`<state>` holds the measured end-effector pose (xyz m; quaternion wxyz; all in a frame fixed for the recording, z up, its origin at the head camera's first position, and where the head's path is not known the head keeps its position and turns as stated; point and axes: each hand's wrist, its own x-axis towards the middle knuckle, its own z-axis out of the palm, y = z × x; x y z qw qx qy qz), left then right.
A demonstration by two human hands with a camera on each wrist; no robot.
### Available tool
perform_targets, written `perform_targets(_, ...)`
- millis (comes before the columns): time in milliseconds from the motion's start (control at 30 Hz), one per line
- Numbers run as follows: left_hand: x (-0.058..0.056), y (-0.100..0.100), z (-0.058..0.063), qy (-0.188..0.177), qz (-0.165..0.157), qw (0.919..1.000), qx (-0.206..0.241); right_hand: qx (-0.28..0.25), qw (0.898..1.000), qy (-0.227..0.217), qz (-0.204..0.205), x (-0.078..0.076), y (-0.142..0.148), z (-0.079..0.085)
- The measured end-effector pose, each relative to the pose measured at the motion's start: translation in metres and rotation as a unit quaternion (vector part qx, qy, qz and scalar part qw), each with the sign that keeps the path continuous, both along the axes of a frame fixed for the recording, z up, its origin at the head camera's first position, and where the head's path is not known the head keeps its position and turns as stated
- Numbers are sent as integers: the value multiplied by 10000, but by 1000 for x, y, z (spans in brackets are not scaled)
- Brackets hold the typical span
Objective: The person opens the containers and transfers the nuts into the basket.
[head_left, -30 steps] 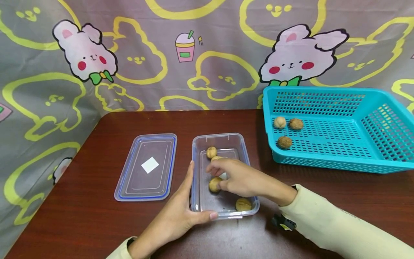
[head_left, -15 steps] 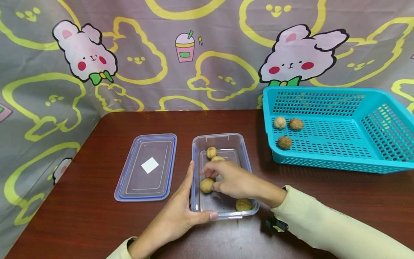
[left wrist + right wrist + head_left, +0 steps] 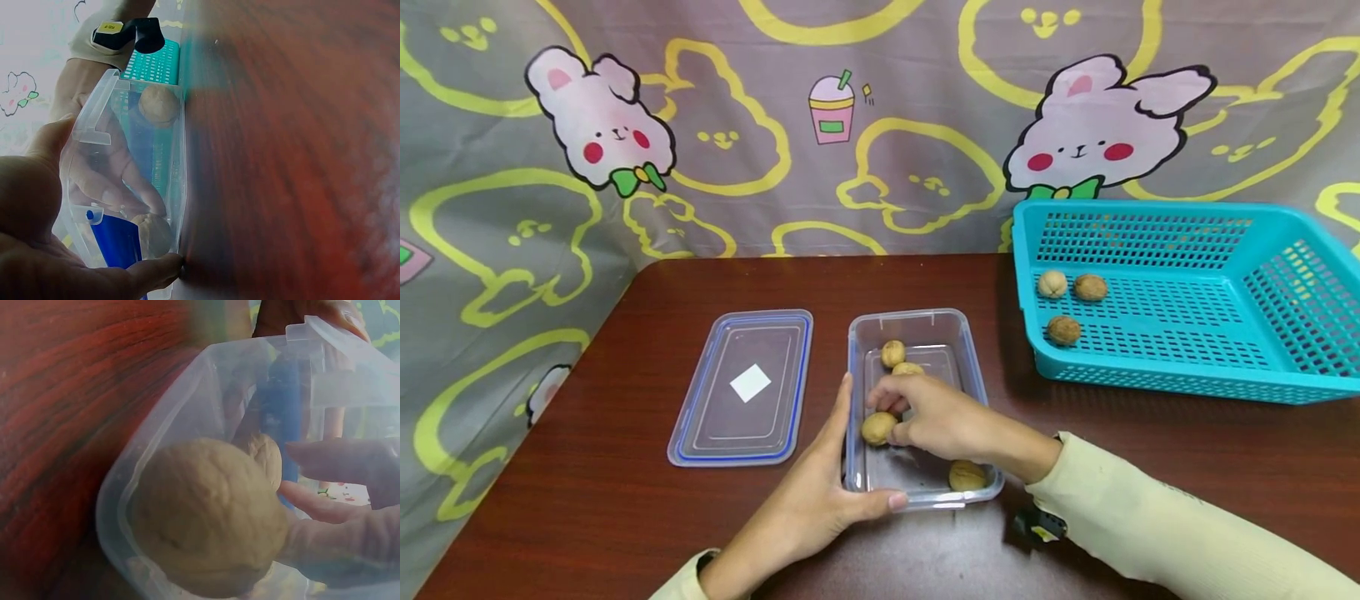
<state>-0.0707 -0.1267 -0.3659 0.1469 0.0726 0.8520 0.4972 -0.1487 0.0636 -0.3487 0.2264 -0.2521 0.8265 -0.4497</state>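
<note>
My left hand [image 3: 820, 492] grips the near left corner of a clear plastic container [image 3: 972, 367], its thumb on the front wall and its fingers along the left wall. Inside the container my right hand [image 3: 943, 417] bends over a walnut [image 3: 877, 429] lying by the left wall. The thumb touches that walnut's right side; the fingers hover just above it. Farther back lie a small walnut [image 3: 892, 353] and another walnut [image 3: 908, 368], partly behind the right hand. One more walnut [image 3: 967, 476] sits in the near right corner, large in the right wrist view.
Left of the container lies its clear lid [image 3: 730, 425] with a blue seal and white label. A turquoise basket [image 3: 1195, 375] stands at the right, with a pale walnut [image 3: 1052, 284] and two brown walnuts [image 3: 1090, 288] inside. A patterned cloth hangs behind the table [image 3: 610, 400].
My right hand has moved slightly left with the walnut at its thumb, which now lies closer to the left wall. The left hand keeps its place on the container.
</note>
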Motion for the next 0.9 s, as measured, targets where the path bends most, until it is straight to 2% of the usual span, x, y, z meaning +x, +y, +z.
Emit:
perform_targets(200,-1,1,-1,-39,45,9999,-91,-410,9976,-528,-159,0,1,-1)
perform_targets(567,-1,1,-1,-63,31,9999,-137,-877,9844,-1421,-555,-2,2,-2)
perform_targets(900,-1,1,1,64,2,10000,-32,-1269,9725,-1889,-497,0,3,-1)
